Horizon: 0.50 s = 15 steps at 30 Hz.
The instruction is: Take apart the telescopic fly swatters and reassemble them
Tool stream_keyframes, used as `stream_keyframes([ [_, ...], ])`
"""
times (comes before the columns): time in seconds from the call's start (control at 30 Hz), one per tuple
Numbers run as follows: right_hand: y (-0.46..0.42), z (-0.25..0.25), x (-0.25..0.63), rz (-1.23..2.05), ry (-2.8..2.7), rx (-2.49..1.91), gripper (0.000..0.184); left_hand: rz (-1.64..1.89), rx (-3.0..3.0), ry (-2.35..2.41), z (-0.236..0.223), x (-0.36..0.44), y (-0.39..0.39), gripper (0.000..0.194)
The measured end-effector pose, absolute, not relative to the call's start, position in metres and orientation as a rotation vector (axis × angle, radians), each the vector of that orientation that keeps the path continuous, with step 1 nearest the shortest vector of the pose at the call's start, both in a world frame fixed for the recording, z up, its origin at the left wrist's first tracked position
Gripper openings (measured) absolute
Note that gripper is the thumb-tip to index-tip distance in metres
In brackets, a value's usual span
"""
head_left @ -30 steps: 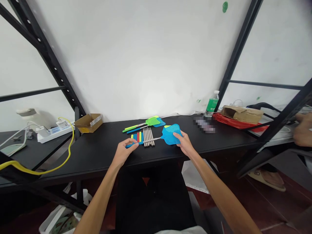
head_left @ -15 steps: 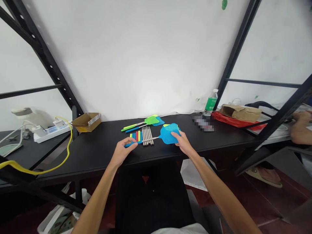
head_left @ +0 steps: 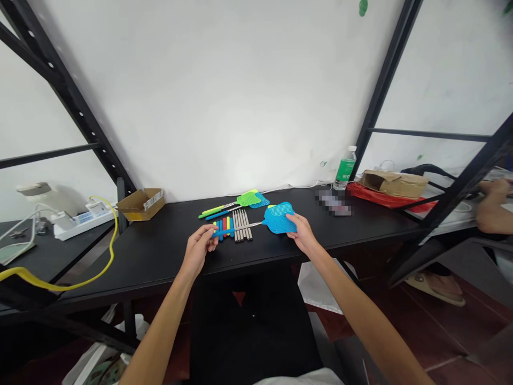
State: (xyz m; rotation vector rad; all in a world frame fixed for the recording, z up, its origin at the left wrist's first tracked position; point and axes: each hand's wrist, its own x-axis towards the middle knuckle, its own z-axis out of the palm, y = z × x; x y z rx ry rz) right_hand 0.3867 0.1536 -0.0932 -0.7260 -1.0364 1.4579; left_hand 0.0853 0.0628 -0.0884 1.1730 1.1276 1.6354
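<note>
Head view: blue fly swatter point(head_left: 276, 219) crosswise, mesh head rightward, handle pinched in left hand point(head_left: 198, 247), mesh in right hand point(head_left: 301, 233).

Person, own body: left hand point(head_left: 196, 250) and right hand point(head_left: 302, 232), both bare; left forearm point(head_left: 158, 326) and right forearm point(head_left: 360, 321), long, slim, bare, rising from the lower edge; white garment point(head_left: 296, 377), bottom centre.

The left hand point(head_left: 199, 248) is shifting left, away from the front of the colored handles point(head_left: 225, 226), and is closing around the end of the blue swatter's handle. The blue swatter point(head_left: 278, 218) is swinging round, its handle rising to lie across those colored handles instead of below them. The right hand point(head_left: 302, 233) is easing slightly back along the mesh. At far right, a co-worker's hand point(head_left: 495, 187) is moving up and away from the table edge.
</note>
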Motion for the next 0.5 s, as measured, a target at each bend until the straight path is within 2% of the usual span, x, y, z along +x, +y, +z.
stream_keyframes([
  [0.33,0.156,-0.095,0.387,1.45,-0.98,-0.647,0.04,1.822,0.863,0.925,-0.086,0.077,0.062,0.021],
  [0.5,0.154,-0.093,0.388,1.464,-1.037,-0.65,0.027,1.89,0.714,0.916,-0.088,0.073,0.066,0.027],
])
